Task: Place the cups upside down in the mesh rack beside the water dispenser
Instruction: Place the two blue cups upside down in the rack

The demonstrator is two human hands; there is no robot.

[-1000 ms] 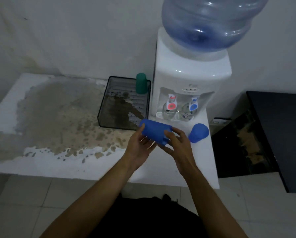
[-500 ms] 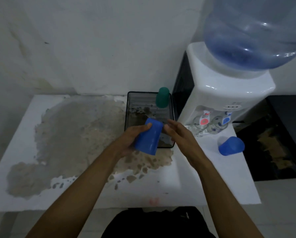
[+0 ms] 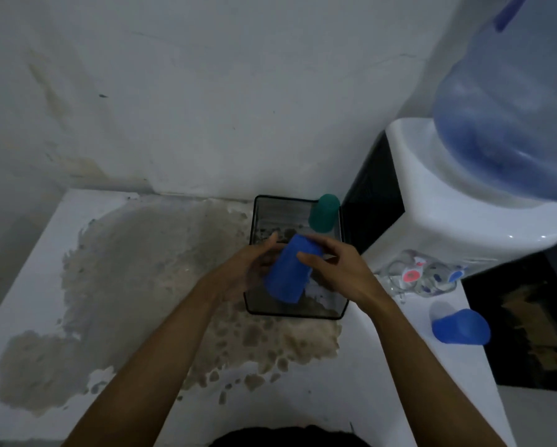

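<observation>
A blue cup [image 3: 286,274], bottom up and tilted, hangs over the black mesh rack [image 3: 294,312]. My left hand [image 3: 248,272] grips its left side and my right hand [image 3: 332,264] holds its upper right side. A green cup [image 3: 324,212] stands upside down in the rack's far right corner. Another blue cup [image 3: 461,327] lies on its side on the counter, at the right, in front of the water dispenser [image 3: 464,204].
The white counter [image 3: 28,285] has a large brown worn patch [image 3: 141,269] left of the rack. The dispenser's taps [image 3: 428,274] and big blue bottle [image 3: 509,117] stand right of the rack. A dark cabinet [image 3: 535,317] lies past the counter's right edge.
Both hands carried the blue cup left from in front of the dispenser to over the rack and turned it bottom up. My right hand closed back onto it.
</observation>
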